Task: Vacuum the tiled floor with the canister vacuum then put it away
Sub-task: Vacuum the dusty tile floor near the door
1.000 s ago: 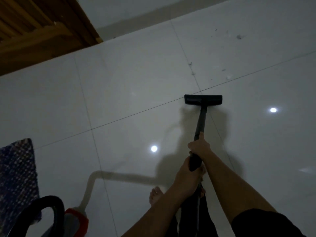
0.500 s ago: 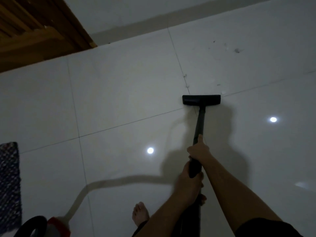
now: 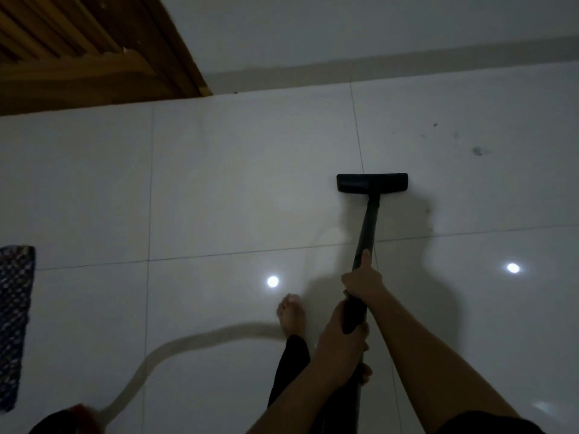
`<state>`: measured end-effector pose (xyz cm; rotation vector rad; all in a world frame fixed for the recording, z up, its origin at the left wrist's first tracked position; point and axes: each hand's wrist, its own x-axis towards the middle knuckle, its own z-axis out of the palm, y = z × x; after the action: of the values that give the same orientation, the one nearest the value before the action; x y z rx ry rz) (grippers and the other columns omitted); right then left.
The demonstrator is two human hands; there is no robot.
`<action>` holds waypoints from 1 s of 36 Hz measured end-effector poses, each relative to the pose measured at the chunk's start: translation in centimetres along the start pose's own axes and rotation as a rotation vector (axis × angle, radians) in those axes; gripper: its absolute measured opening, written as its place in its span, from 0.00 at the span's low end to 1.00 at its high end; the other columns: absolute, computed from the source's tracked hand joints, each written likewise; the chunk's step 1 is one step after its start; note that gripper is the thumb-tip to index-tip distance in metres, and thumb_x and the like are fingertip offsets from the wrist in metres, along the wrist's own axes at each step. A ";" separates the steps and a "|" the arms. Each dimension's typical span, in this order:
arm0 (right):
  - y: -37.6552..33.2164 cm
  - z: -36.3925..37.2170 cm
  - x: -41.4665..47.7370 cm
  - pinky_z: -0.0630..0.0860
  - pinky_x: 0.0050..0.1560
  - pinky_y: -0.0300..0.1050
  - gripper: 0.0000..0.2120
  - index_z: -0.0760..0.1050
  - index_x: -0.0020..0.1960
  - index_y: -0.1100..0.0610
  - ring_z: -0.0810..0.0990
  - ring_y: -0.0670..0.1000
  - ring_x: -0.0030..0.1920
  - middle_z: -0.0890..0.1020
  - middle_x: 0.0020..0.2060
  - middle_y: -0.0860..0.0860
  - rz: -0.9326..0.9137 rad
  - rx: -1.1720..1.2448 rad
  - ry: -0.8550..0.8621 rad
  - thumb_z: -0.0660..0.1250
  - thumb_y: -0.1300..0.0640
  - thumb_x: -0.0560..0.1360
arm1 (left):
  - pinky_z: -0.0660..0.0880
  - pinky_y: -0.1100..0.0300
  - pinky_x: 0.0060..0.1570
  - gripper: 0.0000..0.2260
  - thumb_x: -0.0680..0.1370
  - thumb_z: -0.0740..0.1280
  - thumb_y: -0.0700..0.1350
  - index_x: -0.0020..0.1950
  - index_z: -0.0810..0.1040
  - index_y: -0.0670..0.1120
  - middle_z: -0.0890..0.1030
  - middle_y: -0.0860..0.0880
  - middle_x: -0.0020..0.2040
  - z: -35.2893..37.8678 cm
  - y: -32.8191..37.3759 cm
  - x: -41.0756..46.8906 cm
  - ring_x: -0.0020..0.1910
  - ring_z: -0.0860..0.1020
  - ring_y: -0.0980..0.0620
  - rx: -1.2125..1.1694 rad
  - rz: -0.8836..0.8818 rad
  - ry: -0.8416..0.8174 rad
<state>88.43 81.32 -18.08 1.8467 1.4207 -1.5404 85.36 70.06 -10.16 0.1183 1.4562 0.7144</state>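
Both hands grip the black vacuum wand (image 3: 367, 223). My right hand (image 3: 363, 278) holds it higher up the tube, thumb along it. My left hand (image 3: 340, 346) holds the grip below. The black floor nozzle (image 3: 372, 182) lies flat on the white tiled floor (image 3: 219, 189), across a grout line. A pale hose (image 3: 175, 349) curves left along the floor to the red-and-black canister (image 3: 67, 421), only partly seen at the bottom left. Dark specks of dirt (image 3: 477, 151) lie right of and beyond the nozzle.
A wooden slatted door (image 3: 78, 48) stands at the upper left, with a white wall and grey skirting (image 3: 407, 62) behind the floor. A dark patterned mat (image 3: 14, 321) lies at the left edge. My bare foot (image 3: 291, 314) stands left of the wand.
The nozzle has moved forward over the grout crossing and the debris there. I have stepped forward; the wall and door are nearer, and the canister has slid toward the bottom left corner.
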 end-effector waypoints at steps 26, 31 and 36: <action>-14.6 -8.8 9.4 0.74 0.39 0.46 0.40 0.40 0.78 0.52 0.77 0.55 0.39 0.76 0.56 0.64 -0.036 0.097 0.057 0.60 0.65 0.75 | 0.72 0.62 0.23 0.16 0.80 0.60 0.51 0.68 0.66 0.54 0.77 0.51 0.35 -1.9 18.0 9.3 0.23 0.73 0.54 0.064 -0.012 0.011; -14.8 -11.9 10.1 0.74 0.37 0.44 0.39 0.40 0.78 0.53 0.77 0.55 0.39 0.76 0.56 0.64 -0.033 0.112 0.066 0.59 0.65 0.75 | 0.70 0.66 0.22 0.13 0.80 0.59 0.47 0.66 0.68 0.52 0.78 0.47 0.39 0.1 20.4 10.2 0.22 0.73 0.58 0.064 -0.021 0.000; -15.1 -15.0 11.6 0.77 0.44 0.47 0.39 0.41 0.78 0.52 0.78 0.58 0.42 0.75 0.58 0.65 -0.030 0.139 0.090 0.59 0.65 0.75 | 0.70 0.67 0.18 0.14 0.80 0.59 0.44 0.66 0.66 0.53 0.74 0.49 0.34 2.4 22.7 11.5 0.18 0.71 0.59 0.022 -0.017 -0.021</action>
<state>82.63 104.85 -18.23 2.0068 1.4189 -1.6274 78.62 94.68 -8.61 0.1300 1.4440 0.6819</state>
